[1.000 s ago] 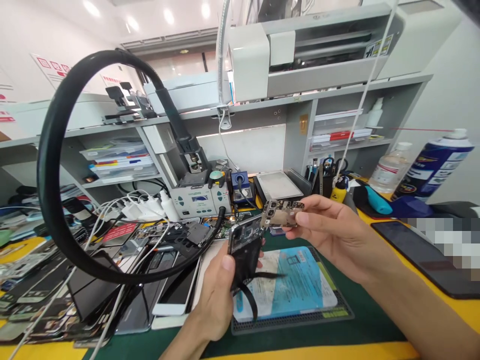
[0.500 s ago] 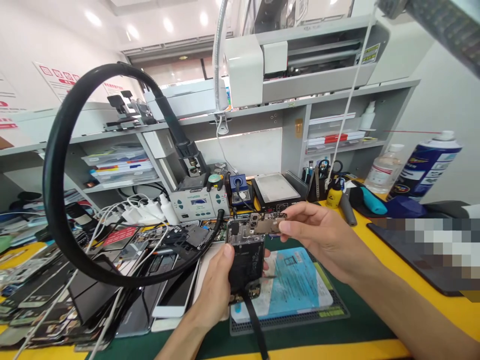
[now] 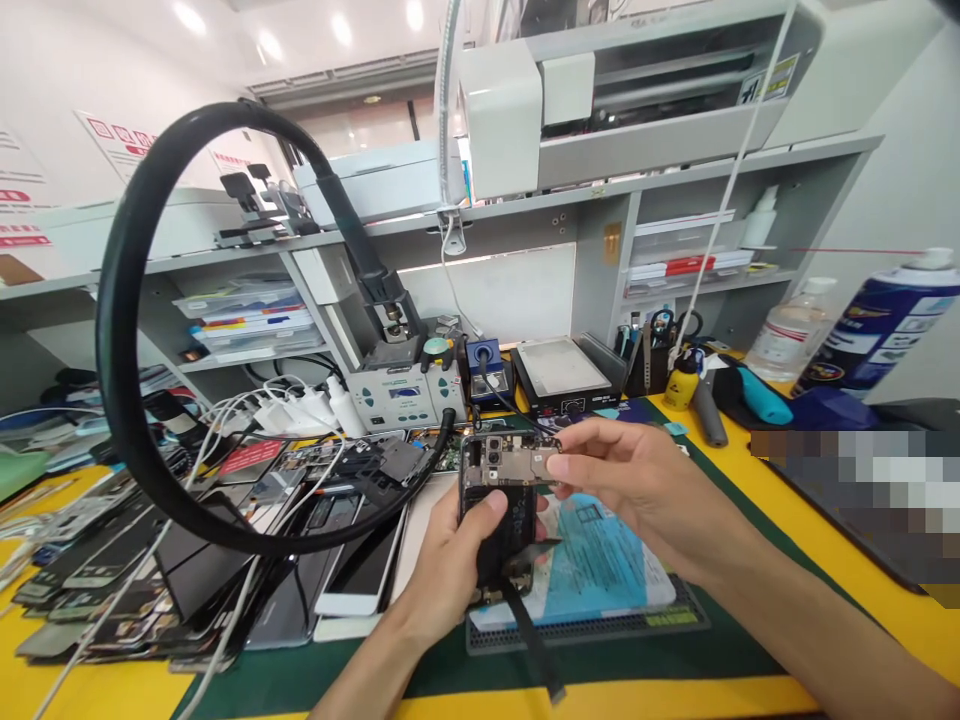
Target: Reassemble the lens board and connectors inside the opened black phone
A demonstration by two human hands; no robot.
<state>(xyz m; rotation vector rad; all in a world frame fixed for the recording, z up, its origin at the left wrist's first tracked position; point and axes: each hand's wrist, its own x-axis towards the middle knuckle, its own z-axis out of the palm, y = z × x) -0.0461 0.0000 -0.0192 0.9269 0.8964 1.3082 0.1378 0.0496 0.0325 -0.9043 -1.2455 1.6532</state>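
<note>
My left hand is wrapped round an opened phone, its thumb lying over the dark battery area. Between the thumb and fingers of my right hand is the right end of a circuit board with two camera lenses at its left. The board lies across the top of the phone; I cannot tell whether it is seated. A black ribbon strip hangs from the phone's lower end. Below the phone lies a blue and white packet on a dark mat.
A thick black hose loops from the soldering station at the left. Stacked phones and screens cover the left side. A hot plate stands behind. At the right are a yellow bottle and a blue spray can.
My right hand has moved the circuit board left and down over the phone's top. My left thumb has shifted inward across the phone. The view has turned slightly.
</note>
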